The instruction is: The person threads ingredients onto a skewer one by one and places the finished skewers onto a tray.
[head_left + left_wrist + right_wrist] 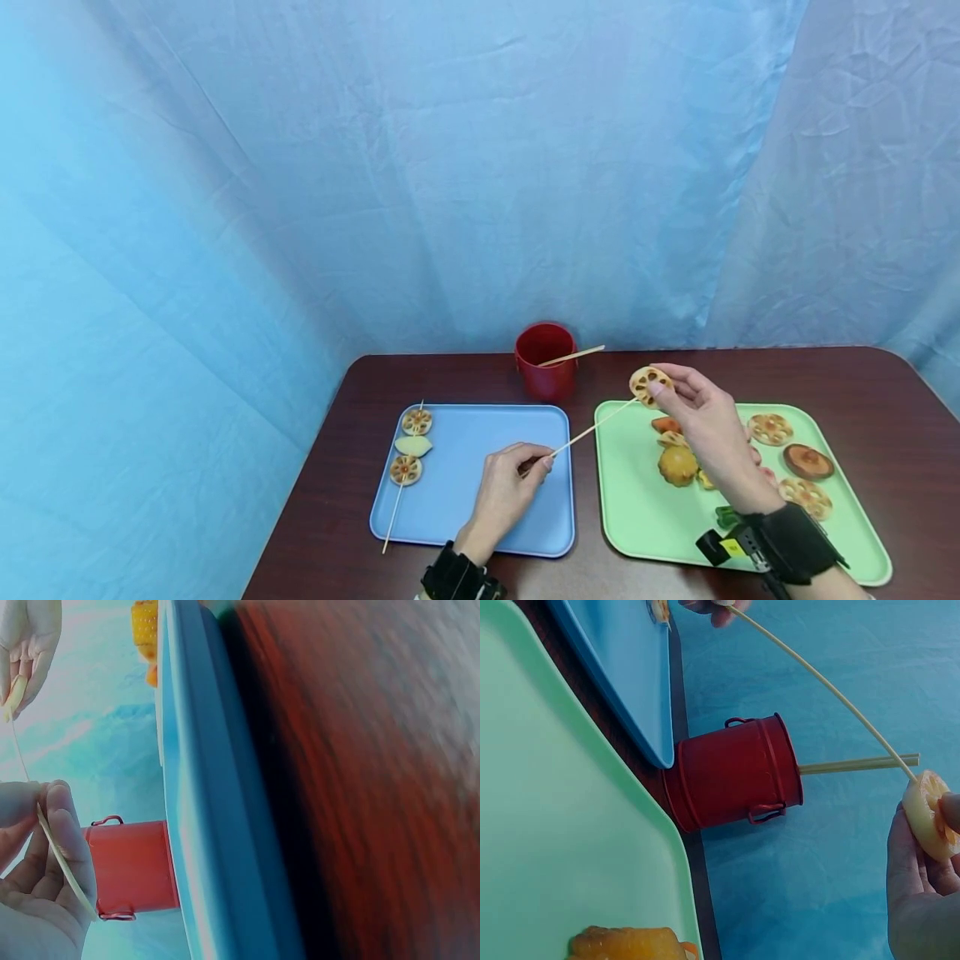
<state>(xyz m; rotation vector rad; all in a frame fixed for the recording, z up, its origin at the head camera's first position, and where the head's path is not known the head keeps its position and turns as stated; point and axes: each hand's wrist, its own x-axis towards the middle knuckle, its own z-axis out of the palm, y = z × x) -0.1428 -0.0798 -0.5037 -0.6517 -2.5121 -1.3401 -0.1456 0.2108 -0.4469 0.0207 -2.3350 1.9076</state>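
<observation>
My left hand [513, 483] pinches a thin wooden skewer [596, 425] near its lower end, above the blue tray [480, 533]. Over the back of the green tray [637, 517], my right hand [708, 425] holds a lotus root slice [649, 386] between thumb and fingers. The skewer's far tip meets the edge of this slice [928, 814]; how deep it goes is hidden. In the right wrist view the skewer [832, 694] looks slightly bowed. A finished-looking skewer with two lotus root slices [406, 470] and a pale green slice [413, 446] between them lies on the blue tray's left side.
A red bucket [546, 375] with small handles stands behind the trays, wooden skewers [573, 357] leaning out. On the green tray lie more lotus root slices [770, 429], a brown mushroom-like piece [808, 461], a yellow rounded piece [678, 465] and a green piece [726, 517]. A blue cloth hangs behind.
</observation>
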